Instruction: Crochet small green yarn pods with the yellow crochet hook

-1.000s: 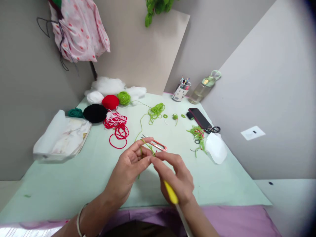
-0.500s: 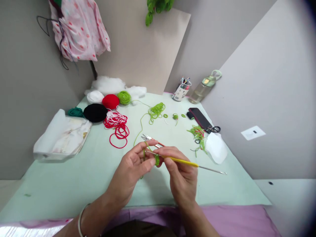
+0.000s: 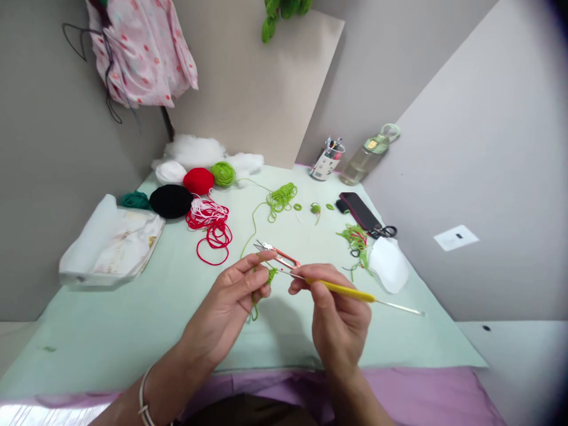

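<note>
My left hand pinches a small piece of green crochet between thumb and fingers, partly hidden by them. Green yarn runs over the raised index finger and away to a loose green tangle. In my right hand is a crochet hook with a yellow handle and metal at both ends. Its left tip reaches the edge of the green piece. Behind the fingers lies a pair of orange-handled thread snips on the table.
Balls of red yarn, black yarn and green yarn sit back left, near white stuffing. A wrapped packet lies left. At right are a phone, black scissors, yarn scraps, a pen cup and a bottle.
My right hand has moved right with the hook, away from my left hand. My left thumb has closed onto the green piece, and more of the snips shows.
</note>
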A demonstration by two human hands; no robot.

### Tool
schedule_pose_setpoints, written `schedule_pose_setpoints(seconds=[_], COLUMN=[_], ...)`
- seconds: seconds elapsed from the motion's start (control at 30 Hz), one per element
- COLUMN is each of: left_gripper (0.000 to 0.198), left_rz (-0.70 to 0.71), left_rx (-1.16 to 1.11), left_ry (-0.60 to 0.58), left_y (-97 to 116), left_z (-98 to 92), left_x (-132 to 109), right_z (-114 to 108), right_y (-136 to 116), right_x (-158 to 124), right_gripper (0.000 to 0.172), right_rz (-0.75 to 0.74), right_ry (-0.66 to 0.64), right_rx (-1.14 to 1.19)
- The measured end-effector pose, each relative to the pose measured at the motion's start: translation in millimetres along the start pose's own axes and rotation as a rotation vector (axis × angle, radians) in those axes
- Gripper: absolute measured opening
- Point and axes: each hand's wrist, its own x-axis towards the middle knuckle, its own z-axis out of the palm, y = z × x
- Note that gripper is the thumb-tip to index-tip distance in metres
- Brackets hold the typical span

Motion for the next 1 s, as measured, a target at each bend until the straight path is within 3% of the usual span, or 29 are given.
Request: schedule_pose_setpoints(seconds=[0.13,0.27,0.33,0.5,0.6,0.73,0.8,0.9,1.0], left_gripper=[0.019,0.026,0.030,0.029,0.029,0.042,0.049,0.050,0.044], left_rz=[0.030,0.115,0.128,0.133,0.164,0.193,0.140,-0.001,-0.040], left_rx=[0.051,0.217,0.268,0.298,0.304,0.253,0.186,0.044,0.002], left_ry=[0.001,-0.048,-0.056,-0.029,-0.016,0.012,0.006,-0.025,-0.007], left_y=[2.3,-3.5,-4.9,-1.7,-2.1,-5.3,-4.8,-0.5,3.5], left_z=[2.2,3.8,3.2,0.5,0.7,2.2,2.4,1.9,2.0], left_x=[-1.6,-4.4,-5.1,-5.7,-6.9,-7.5,-6.4,-3.4,-1.1], right_z=[-1.0,2.8,3.7,0.1,-2.3,-3.7,-3.8,-3.7,-2.9], right_y=[0.2,5.7,7.4,3.1,1.2,7.9,10.6,7.9,1.1], right_x=[4.4,6.6,6.9,5.2,-0.6,-11.5,-14.7,-14.1,-7.9], right_gripper=[0.018,0.017,0.016,0.020,0.023,0.040,0.048,0.044,0.030], right_rz=[0.120,0.050,0.034,0.165,0.008,-0.422,-0.484,-0.355,-0.144], right_ry=[0.000,-0.115,-0.110,-0.099,-0.115,-0.265,-0.288,-0.212,-0.111], right_rx=[0.177,0.068,0.045,0.167,-0.061,-0.507,-0.612,-0.494,-0.172])
